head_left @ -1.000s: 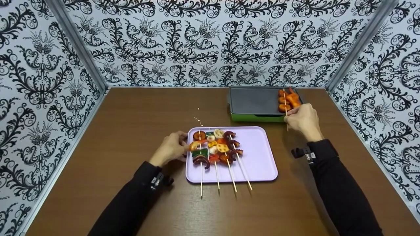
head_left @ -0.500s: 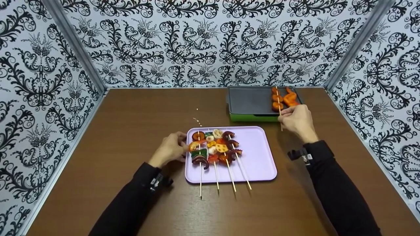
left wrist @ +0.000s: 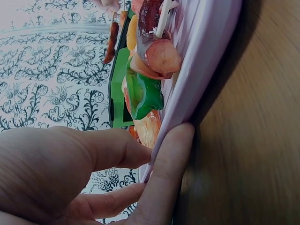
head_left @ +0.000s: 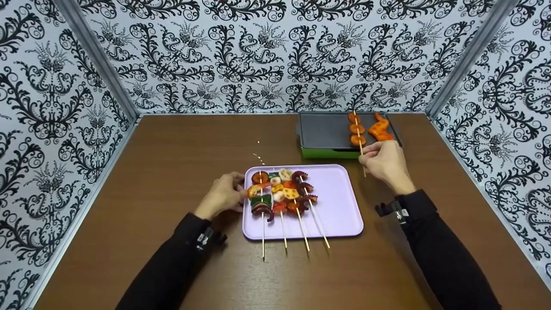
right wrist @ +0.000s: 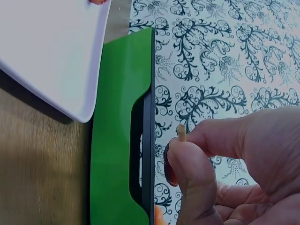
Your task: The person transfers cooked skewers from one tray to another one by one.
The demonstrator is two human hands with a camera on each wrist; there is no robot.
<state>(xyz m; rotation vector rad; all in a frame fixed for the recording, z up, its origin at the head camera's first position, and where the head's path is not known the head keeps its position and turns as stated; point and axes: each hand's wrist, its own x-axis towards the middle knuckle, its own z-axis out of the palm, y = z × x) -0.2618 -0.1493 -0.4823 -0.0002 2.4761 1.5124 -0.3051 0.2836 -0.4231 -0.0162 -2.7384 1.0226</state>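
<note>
My right hand point(head_left: 385, 162) pinches the bare stick end of a skewer point(head_left: 357, 129) threaded with round orange-brown pieces. The skewer hangs just above the dark plate of a green tabletop grill point(head_left: 323, 129); in the right wrist view its stick tip point(right wrist: 181, 132) pokes out between thumb and finger. On the grill's right side lies an orange wing-shaped food piece point(head_left: 380, 128), partly behind the right hand. With thumb and fingers, my left hand point(head_left: 224, 193) pinches the left rim of a lilac tray point(head_left: 338, 206). Several food skewers point(head_left: 282, 193) lie on the tray's left half, sticks overhanging its front edge.
The brown wooden table point(head_left: 181, 142) is bounded by patterned panels point(head_left: 267, 56) at the back and both sides. Small pale specks point(head_left: 259, 158) mark the table behind the tray. The grill stands behind the tray, near the back panel.
My right hand has moved left with the skewer, carrying it away from the orange wing-shaped piece toward the grill's middle. The left hand and tray have stayed almost still.
</note>
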